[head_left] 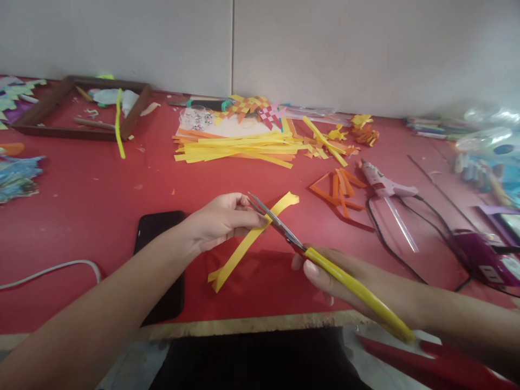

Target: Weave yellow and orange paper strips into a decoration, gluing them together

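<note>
My left hand (221, 221) pinches a long yellow paper strip (239, 252) near its middle, holding it slanted above the red table (81, 195). My right hand (345, 279) grips yellow-handled scissors (325, 260). Their blades are slightly apart and cross the strip just beside my left fingertips. The strip's upper end points toward the far right, and its lower end hangs near the table's front edge.
A black phone (160, 238) lies under my left forearm. A pile of yellow and orange strips (239, 147) sits farther back, with woven paper fish (255, 111) behind. Orange strips (339, 192), a pink glue gun (385, 187) and cables lie right. A wooden frame (40, 122) is far left.
</note>
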Tool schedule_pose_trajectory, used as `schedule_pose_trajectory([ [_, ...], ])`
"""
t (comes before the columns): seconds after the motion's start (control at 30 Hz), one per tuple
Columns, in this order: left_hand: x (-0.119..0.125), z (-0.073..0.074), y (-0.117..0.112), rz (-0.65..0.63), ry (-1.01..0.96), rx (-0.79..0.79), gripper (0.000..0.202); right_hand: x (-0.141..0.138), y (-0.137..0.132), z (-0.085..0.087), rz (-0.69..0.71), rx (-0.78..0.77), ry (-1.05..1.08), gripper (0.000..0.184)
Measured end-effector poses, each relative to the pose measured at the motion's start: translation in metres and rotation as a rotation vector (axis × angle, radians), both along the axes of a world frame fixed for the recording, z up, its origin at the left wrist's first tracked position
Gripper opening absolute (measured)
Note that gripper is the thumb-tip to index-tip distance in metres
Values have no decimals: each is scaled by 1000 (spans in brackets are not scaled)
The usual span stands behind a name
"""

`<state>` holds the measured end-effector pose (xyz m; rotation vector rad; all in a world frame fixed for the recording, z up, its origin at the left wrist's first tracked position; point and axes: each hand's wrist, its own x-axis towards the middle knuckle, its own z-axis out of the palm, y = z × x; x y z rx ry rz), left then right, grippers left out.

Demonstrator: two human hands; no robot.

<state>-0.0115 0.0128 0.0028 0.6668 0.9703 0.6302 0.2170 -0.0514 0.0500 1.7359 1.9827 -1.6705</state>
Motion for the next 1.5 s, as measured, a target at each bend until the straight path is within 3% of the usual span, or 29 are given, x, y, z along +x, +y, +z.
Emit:
schedule_pose_trajectory([
  [0.53, 0, 1, 0, 5, 0, -1, 27, -1, 0, 2, 2, -23, -17, 62],
  [1.5, -1, 3, 1, 9, 68, -7, 29, -1, 1, -5, 63, -10, 11, 50],
])
